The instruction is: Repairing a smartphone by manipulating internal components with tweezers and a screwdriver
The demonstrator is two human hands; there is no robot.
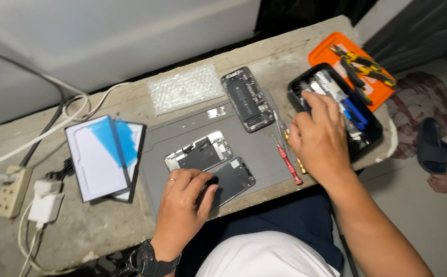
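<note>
Your left hand (182,202) is curled over the near end of a dark phone panel (231,179) lying on the grey mat (264,146) at the counter's (105,220) front edge, fingers bent and gripping its corner, with an opened phone frame (198,151) touching it just behind. Your right hand (318,133) reaches into the black tray (372,134) of small tools at the counter's right end, fingers loosely bent down among them; you cannot tell whether it grips anything. A red screwdriver (288,163) lies on the mat beside that hand, and another opened phone (247,98) lies farther back.
</note>
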